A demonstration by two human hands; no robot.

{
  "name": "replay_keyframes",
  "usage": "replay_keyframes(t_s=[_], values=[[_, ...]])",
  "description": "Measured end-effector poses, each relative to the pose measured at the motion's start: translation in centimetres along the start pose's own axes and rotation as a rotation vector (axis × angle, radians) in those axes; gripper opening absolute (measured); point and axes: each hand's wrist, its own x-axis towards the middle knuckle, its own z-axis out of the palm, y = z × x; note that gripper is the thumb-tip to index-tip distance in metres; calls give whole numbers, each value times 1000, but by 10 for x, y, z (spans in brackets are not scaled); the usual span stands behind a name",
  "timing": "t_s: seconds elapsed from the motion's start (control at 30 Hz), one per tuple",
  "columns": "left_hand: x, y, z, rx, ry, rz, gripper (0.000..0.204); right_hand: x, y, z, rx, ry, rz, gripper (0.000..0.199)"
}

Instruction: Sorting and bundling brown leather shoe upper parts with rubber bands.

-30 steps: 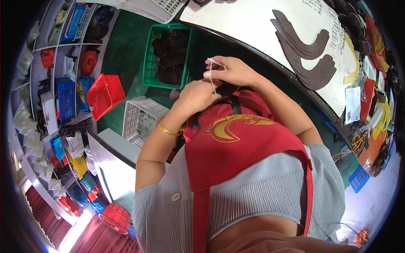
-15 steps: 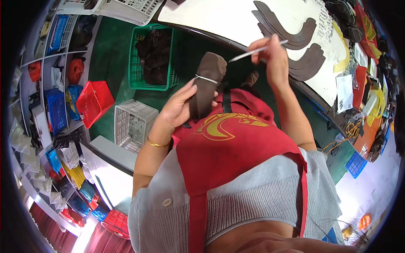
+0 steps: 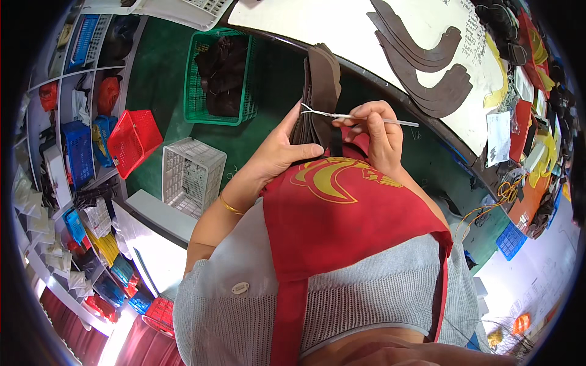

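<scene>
My left hand (image 3: 276,149) is closed round a bundle of dark brown, flat cut pieces (image 3: 323,76), held upright in front of my apron. A white band (image 3: 310,110) crosses the bundle and is stretched into a narrow loop toward the right. In my right hand (image 3: 381,128), a slim white pen-like stick (image 3: 403,123) is pinched between thumb and fingers. Its tip meets the band at the bundle's right edge; whether it hooks or only touches the band is too small to tell.
Stacks of curved brown pieces (image 3: 427,91) lie on the white table (image 3: 342,27) ahead. A green crate (image 3: 190,79) with brown pieces stands on the floor, near a white basket (image 3: 210,161) and a red basket (image 3: 137,140). Loaded shelves (image 3: 91,73) line the left.
My right hand has come down and left, bringing the stick to the band. The bundle has turned so its layered edges show, and the band is now pulled out to the right.
</scene>
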Motion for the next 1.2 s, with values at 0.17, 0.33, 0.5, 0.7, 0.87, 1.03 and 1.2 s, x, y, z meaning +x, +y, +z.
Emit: replay_keyframes(t_s=[0.17,0.33,0.5,0.7,0.87,1.03,1.2], values=[[-2,-1,5,225,56,83,103,-1,10,-7,7,-26,-119,24],[-3,2,7,223,99,96,102,2,6,0,-8,0,-96,24],[-2,3,6,244,111,123,102,3,11,-2,26,-29,-121,19],[-2,-1,4,201,120,102,103,0,11,1,-37,-10,-66,22],[0,-6,-1,46,95,186,95,2,6,7,28,-10,-17,19],[8,4,-10,-69,27,165,75,15,-1,20,-166,-83,-48,22],[8,4,-9,-87,58,127,74,22,-3,25,-451,-125,-161,18]])
